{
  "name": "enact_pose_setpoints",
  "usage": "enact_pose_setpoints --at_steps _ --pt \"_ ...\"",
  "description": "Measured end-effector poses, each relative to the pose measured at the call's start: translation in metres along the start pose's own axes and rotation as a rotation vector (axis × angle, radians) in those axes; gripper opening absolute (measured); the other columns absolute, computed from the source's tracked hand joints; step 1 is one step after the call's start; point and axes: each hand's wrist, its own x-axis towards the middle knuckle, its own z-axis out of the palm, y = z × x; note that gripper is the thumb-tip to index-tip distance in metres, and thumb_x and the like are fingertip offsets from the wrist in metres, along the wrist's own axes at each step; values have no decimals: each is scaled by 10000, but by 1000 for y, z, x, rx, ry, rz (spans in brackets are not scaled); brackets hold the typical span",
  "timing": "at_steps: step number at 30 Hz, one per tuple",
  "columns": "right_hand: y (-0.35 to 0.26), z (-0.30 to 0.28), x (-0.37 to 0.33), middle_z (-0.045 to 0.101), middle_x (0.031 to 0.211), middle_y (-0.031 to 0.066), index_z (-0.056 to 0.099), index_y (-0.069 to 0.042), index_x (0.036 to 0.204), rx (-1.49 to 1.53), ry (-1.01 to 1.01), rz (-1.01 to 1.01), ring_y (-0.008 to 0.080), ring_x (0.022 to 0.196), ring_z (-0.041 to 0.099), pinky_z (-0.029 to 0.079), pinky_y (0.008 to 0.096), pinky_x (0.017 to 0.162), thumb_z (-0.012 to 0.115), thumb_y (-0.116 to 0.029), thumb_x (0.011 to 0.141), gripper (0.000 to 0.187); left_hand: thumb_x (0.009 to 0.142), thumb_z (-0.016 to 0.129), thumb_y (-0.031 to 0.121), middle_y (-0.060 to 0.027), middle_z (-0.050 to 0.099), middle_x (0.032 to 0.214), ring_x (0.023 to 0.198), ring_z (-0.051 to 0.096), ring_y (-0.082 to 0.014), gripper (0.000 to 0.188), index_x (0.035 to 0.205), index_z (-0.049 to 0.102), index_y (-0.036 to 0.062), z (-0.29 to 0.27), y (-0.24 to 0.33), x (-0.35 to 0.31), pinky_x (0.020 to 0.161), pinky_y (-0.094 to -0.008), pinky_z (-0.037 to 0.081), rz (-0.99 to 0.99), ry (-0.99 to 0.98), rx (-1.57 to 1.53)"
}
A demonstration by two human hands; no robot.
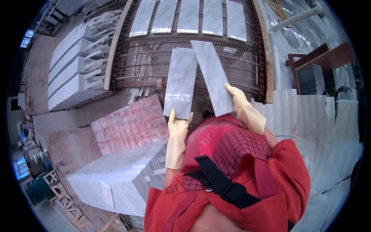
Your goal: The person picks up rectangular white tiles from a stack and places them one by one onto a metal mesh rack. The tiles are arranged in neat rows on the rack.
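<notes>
Both my hands wear cream rubber gloves. My left hand (pixel 178 125) grips the near end of a pale grey veined marble tile (pixel 180 83), its thumb and fingers at the edge. A second edge shows at that tile's far end, so more than one tile may lie there. My right hand (pixel 240 101) is closed on the right edge of another marble tile (pixel 211 75), which is tilted. The two held tiles meet or overlap near their far ends. Behind them, a row of similar tiles (pixel 188 17) lies on a wire-mesh conveyor belt (pixel 135 58).
Wooden rails (pixel 113 50) flank the belt. At left stand stacked marble slabs (pixel 69 62). Nearer, a large tile stack (pixel 116 174) sits beside a reddish board (pixel 131 123). A white pipe (pixel 275 58) runs along the right, with white sheeting (pixel 278 110) nearer me.
</notes>
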Motion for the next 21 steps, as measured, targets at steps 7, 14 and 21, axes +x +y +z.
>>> enact_pose_setpoints --at_steps 7,14,21 --pt "32 -77 21 722 1178 105 684 26 1270 -150 409 -188 191 1056 650 492 363 964 639 -452 1039 532 1038 600 328 -60 573 1490 1362 539 -338 418 1430 555 191 -2 5 8 1080 -693 442 -56 16 -70" --pt "64 -116 45 717 1182 111 687 58 1250 -59 467 -307 195 1060 639 486 361 971 647 -430 1039 533 1024 619 332 -43 588 1466 1339 553 -336 421 1417 563 192 1 7 15 1082 -709 437 -80 64 -72" --pt "51 -111 33 728 1160 111 673 23 1271 -35 418 -199 207 1034 668 504 356 957 639 -432 1039 512 1010 635 339 -38 611 1436 1311 566 -340 424 1403 584 188 9 6 14 1083 -702 436 -38 129 -43"
